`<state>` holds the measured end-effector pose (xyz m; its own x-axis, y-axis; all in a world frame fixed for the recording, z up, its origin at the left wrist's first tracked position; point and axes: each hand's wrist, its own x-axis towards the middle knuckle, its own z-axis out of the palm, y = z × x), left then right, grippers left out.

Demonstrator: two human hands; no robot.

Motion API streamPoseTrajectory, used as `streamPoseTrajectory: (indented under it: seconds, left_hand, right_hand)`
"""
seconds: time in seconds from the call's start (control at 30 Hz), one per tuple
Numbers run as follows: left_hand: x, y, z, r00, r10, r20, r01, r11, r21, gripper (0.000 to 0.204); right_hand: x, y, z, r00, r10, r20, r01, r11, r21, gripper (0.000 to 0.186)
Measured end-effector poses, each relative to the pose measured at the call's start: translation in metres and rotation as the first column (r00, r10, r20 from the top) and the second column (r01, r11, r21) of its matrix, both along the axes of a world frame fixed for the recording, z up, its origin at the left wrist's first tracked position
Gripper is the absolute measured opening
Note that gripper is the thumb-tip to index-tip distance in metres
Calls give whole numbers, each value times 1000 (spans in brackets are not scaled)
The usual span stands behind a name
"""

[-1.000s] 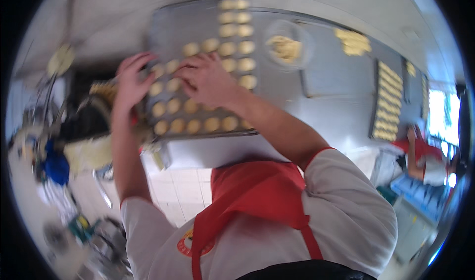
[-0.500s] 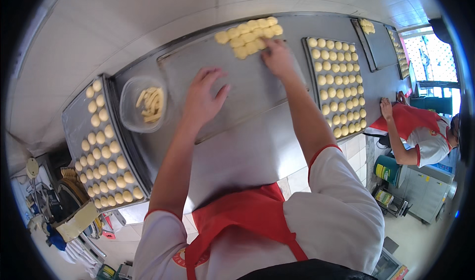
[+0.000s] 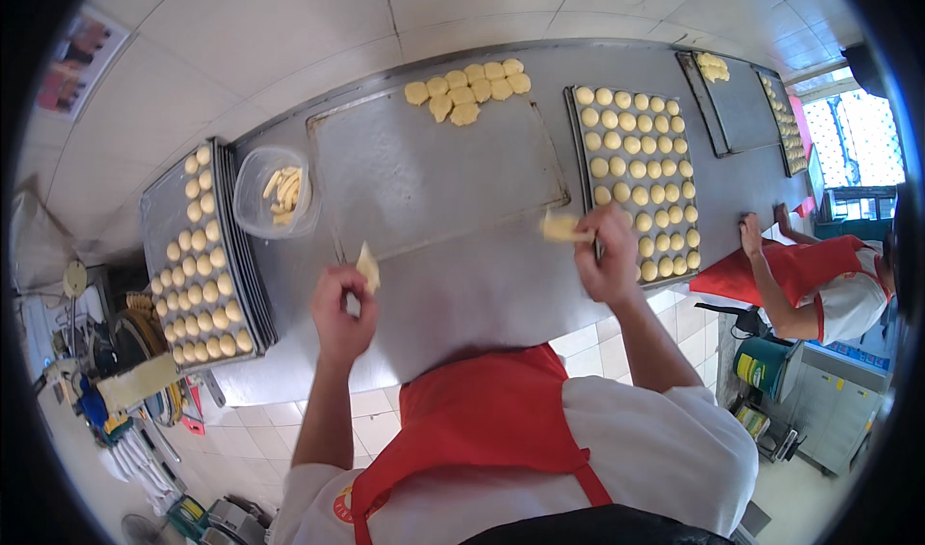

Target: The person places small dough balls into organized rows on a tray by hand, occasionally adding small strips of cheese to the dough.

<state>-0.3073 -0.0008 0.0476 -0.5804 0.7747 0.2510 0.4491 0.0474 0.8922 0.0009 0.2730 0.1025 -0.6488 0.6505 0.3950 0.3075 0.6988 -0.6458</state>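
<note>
My left hand (image 3: 345, 316) is closed around a flattened piece of pale yellow dough (image 3: 368, 267), held over the table's near side. To the right, in front of the tray of dough balls, my right hand (image 3: 611, 256) pinches another flat dough piece (image 3: 563, 227), slightly blurred. Between and beyond my hands lies a flat metal tray (image 3: 424, 179). A cluster of flattened dough rounds (image 3: 479, 84) sits at its far edge, the rounds touching one another. A clear plastic tub (image 3: 245, 198) with pale yellow strips (image 3: 284, 192) stands at the tray's left.
Stacked trays (image 3: 252, 285) stand at the left, with dough balls (image 3: 202, 267) on top. Another tray of dough balls (image 3: 638, 167) lies at the right. Farther right are more trays (image 3: 747, 111) and a person in a red apron (image 3: 809, 267) leaning on the table.
Both hands have come back toward me from over the middle tray, the right from the dough cluster. Each now holds a dough piece, and the cluster is smaller.
</note>
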Motion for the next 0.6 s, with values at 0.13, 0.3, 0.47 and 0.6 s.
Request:
streamPoseTrajectory:
  seconds: [0.13,0.3,0.47,0.6]
  left_hand:
    - [69,-85,-48,982,25,186,12,981,-195,22]
    - [117,-73,-121,944,99,-315,-164,969,-186,15]
    - [85,-38,-125,859,-175,-482,7,944,-331,18]
    - [81,-93,-141,870,-181,-460,9,936,-351,19]
  right_hand:
    - [57,-92,-62,969,83,235,-12,957,-290,24]
    - [28,-165,-176,859,369,355,-370,926,-67,35]
    - [-54,-84,-182,767,388,510,-543,817,194,26]
    - [11,-51,-177,921,288,261,-364,875,320,31]
